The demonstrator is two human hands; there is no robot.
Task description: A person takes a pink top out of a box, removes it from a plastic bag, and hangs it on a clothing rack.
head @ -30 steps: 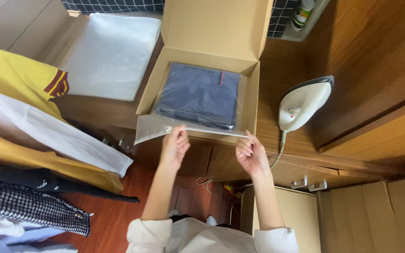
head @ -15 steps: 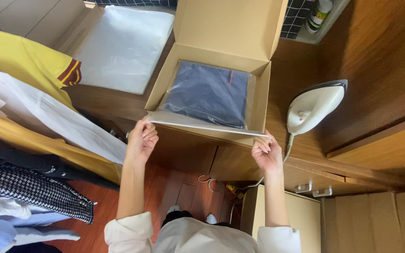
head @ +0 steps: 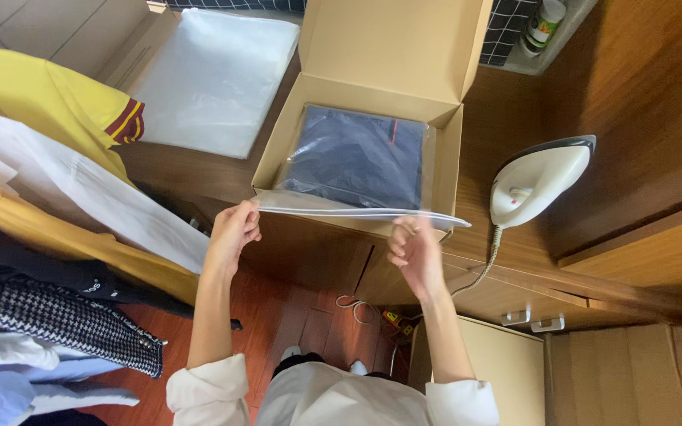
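Clear plastic bag (head: 357,162) with a folded navy garment sits in the open brown cardboard box (head: 388,55) at the wooden bench's (head: 593,87) front edge. My left hand (head: 233,230) pinches the bag's flap; right hand (head: 414,251) looks half-curled under it, grip unclear.

Two hands (head: 233,229), one cardboard box (head: 388,47), one iron (head: 538,177), one bottle (head: 545,20)

garment packing station in domestic-looking room. evidence: wooden worktop (head: 609,118) with drawers below; white clothes iron (head: 538,180) standing at right; open cardboard box (head: 388,79) upper centre holding bagged dark garment (head: 357,158); stack of clear plastic bags (head: 215,79) upper left; folded clothing pile (head: 49,237) along left edge; reddish wood floor (head: 309,323) at bottom.
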